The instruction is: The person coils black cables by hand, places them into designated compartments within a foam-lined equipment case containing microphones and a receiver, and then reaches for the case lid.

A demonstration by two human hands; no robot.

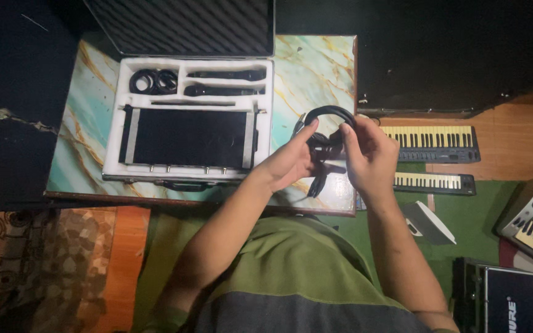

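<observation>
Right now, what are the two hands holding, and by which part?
Both hold a coiled black cable: the left hand pinches the coil's left side, the right hand grips its right side, above the marbled table.

The black cable (327, 132) is wound into a compact coil with loose ends hanging down. It is held above the bench's (306, 68) front right corner.
</observation>
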